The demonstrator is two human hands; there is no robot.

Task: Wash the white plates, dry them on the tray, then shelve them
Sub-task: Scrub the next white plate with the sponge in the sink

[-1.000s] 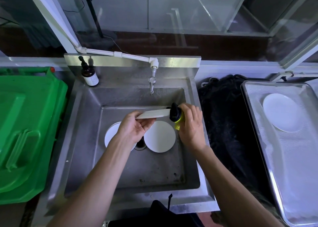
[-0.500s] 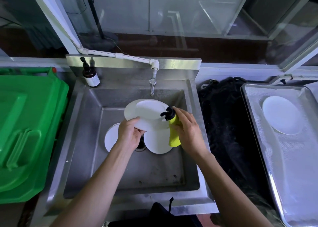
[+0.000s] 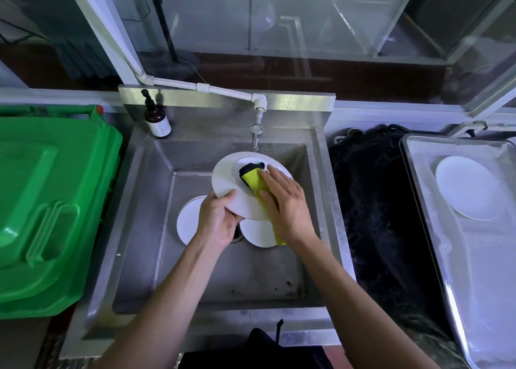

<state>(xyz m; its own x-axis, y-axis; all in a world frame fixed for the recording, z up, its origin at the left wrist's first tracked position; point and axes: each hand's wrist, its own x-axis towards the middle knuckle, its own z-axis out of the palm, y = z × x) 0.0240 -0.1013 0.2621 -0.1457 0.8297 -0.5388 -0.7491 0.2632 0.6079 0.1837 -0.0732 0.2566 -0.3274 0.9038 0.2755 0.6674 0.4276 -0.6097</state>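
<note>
Over the steel sink (image 3: 156,229) my left hand (image 3: 219,220) grips the near rim of a white plate (image 3: 226,178), tilted with its face toward me under the tap (image 3: 255,136). My right hand (image 3: 284,201) lies on that plate with fairly straight fingers, pressing a yellow and black cloth (image 3: 252,177) against its face. Two more white plates lie flat on the sink floor, one at the left (image 3: 188,220) and one below my hands (image 3: 258,233), both partly hidden. A further white plate (image 3: 469,189) rests on the metal tray (image 3: 418,201) at the right.
A brown soap pump bottle (image 3: 156,118) stands at the sink's back left corner. A green bin lid (image 3: 50,201) fills the left side. A black bundle (image 3: 374,201) lies between sink and tray. Glass-fronted shelves (image 3: 307,19) rise behind.
The held plate tipped from edge-on to face up and rose toward the tap. My right hand moved from the plate's right edge onto its face, spreading the cloth flat.
</note>
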